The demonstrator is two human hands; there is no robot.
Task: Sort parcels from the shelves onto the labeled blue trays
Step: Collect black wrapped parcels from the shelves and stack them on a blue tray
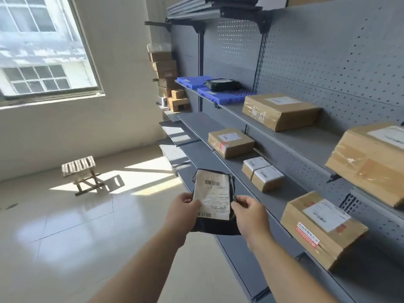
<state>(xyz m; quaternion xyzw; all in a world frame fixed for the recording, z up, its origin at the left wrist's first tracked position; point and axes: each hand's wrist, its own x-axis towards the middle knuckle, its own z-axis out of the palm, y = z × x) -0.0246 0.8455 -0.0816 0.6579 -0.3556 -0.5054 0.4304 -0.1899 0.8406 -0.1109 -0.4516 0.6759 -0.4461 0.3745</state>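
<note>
I hold a black plastic parcel [213, 225] with a white barcode label in front of me, beside the grey shelves. My left hand [182, 207] grips its left edge and my right hand [249, 212] grips its right edge. Two blue trays stand on the upper shelf farther along: the far blue tray [190, 80] is bare, the near blue tray [227, 97] carries a black parcel [223, 84] at its back. Cardboard boxes lie on the shelves: a large box [279, 110], a mid-shelf box [229, 142], two small boxes [262, 173] and a near box [321, 228].
Grey pegboard shelving [306, 62] runs along my right side. Another big box [371, 162] sits at the right edge. Stacked brown boxes [167, 79] stand at the shelf's far end. A small wooden folding stool [80, 173] stands on the tiled floor under the window.
</note>
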